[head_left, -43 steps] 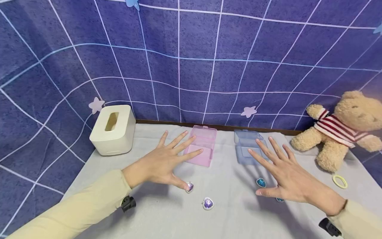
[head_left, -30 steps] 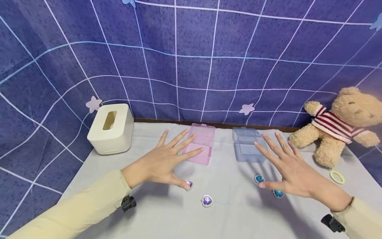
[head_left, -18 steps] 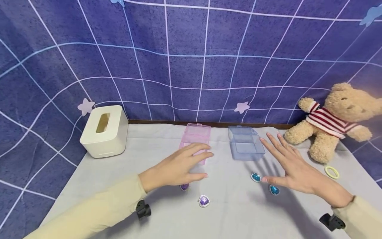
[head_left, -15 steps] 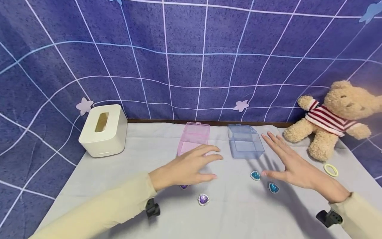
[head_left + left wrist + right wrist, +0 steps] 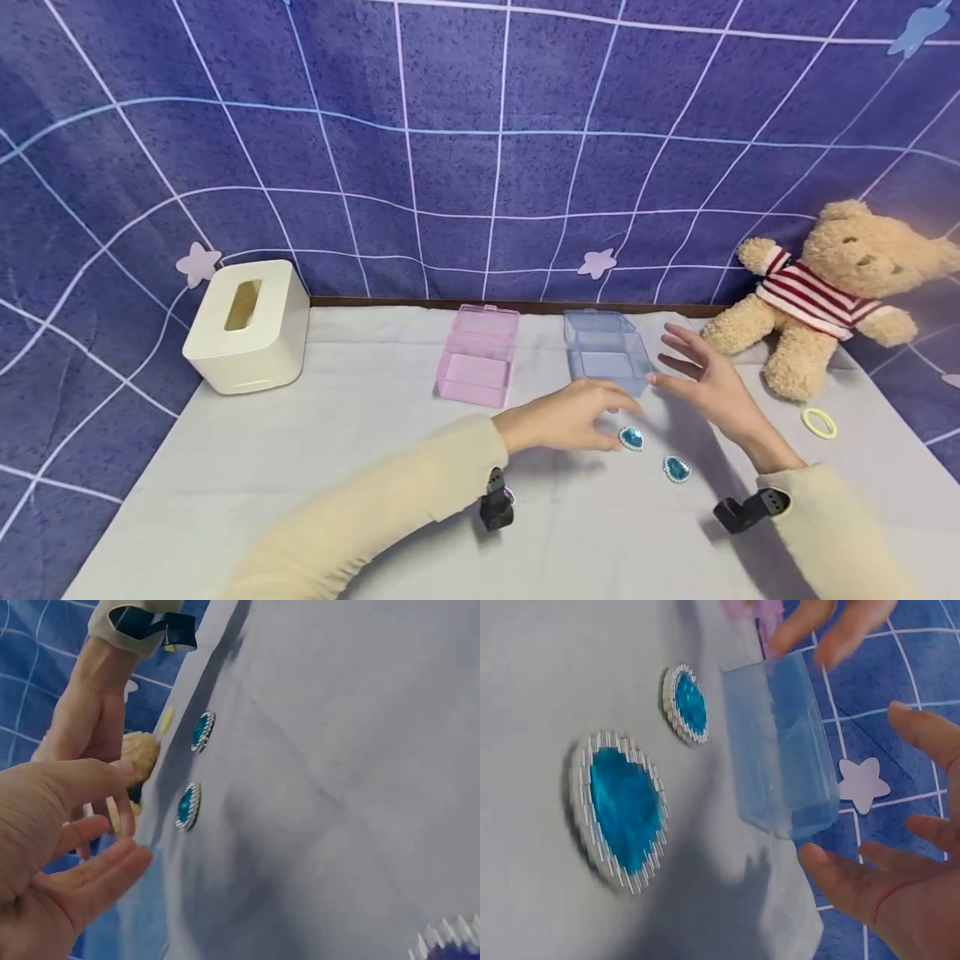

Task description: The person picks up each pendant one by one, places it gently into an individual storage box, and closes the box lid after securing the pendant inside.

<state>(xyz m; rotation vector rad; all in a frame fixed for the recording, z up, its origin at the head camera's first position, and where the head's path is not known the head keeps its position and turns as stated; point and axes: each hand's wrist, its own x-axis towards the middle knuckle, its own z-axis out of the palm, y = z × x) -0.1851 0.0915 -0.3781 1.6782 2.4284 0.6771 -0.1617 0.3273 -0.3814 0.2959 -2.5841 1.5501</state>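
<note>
My left hand (image 5: 573,415), loosely bent and holding nothing, hovers in the middle of the table, its thumb tip beside a blue heart-shaped gem (image 5: 632,437) with a silvery border. Slightly nearer and to the right lies a second blue heart gem (image 5: 677,469). Turned on its side, my right hand (image 5: 708,392) holds nothing, its fingers spread near the lidded blue see-through box (image 5: 611,367), whose lid is up. In the right wrist view, both blue gems lie flat beside that blue box (image 5: 780,750). A purple gem (image 5: 454,951) shows at the left wrist view's corner.
A pink see-through box (image 5: 476,375) with its lid up stands left of the blue one. A white tissue box (image 5: 247,329) is at the far left. A teddy bear (image 5: 810,308) in a striped shirt and a yellow ring (image 5: 818,422) are on the right.
My left hand has moved right, from over the pink box to the blue gem, its spread fingers now bent. My right hand has turned on its side. The purple gems are now mostly covered by the left arm.
</note>
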